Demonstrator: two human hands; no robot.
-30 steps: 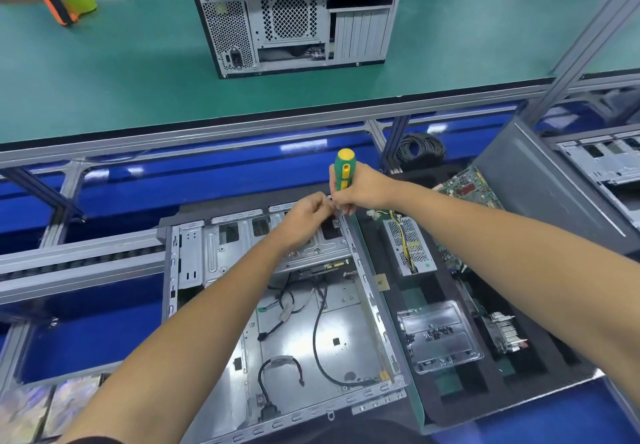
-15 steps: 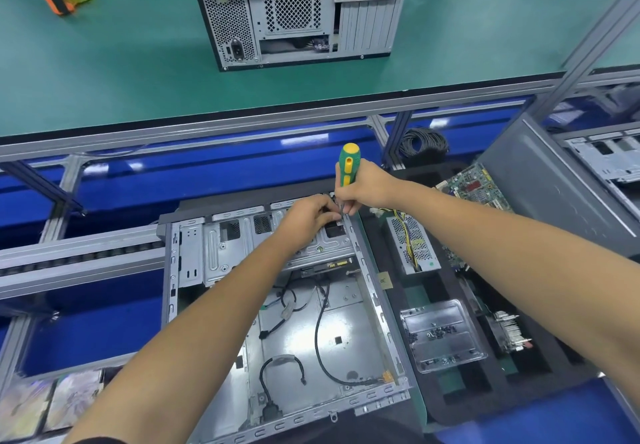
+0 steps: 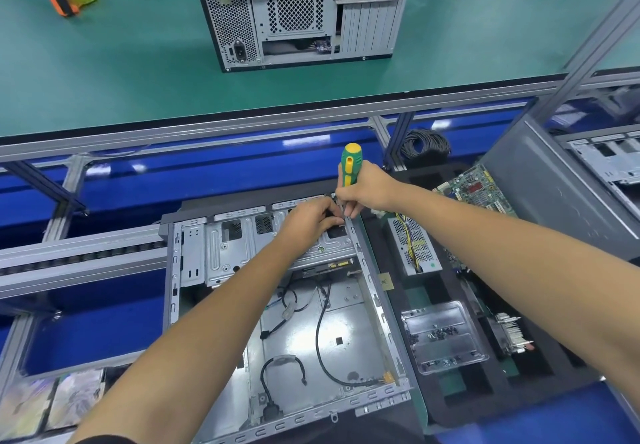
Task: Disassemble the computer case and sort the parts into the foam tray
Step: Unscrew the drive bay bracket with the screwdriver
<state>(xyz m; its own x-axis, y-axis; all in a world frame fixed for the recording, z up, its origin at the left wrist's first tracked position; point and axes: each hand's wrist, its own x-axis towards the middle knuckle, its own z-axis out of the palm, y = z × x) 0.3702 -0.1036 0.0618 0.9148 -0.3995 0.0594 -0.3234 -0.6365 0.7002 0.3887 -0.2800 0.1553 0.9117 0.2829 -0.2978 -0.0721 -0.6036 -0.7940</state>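
- Right hand wraps its fingers around the green-and-yellow screwdriver, upright, tip at the far right corner of the open computer case.
- Left hand curls beside the tip, steadying the drive cage; whether it actually grips anything is unclear.
- Unscrewing step, apparently.
- Next: carry the freed screw right to the foam tray.

No legible text, brand, number or sign anywhere in view. Small tan label on the right wall of the open computer case: dark mark, too small to read. Circuit board in the foam tray: markings blurred, unreadable.
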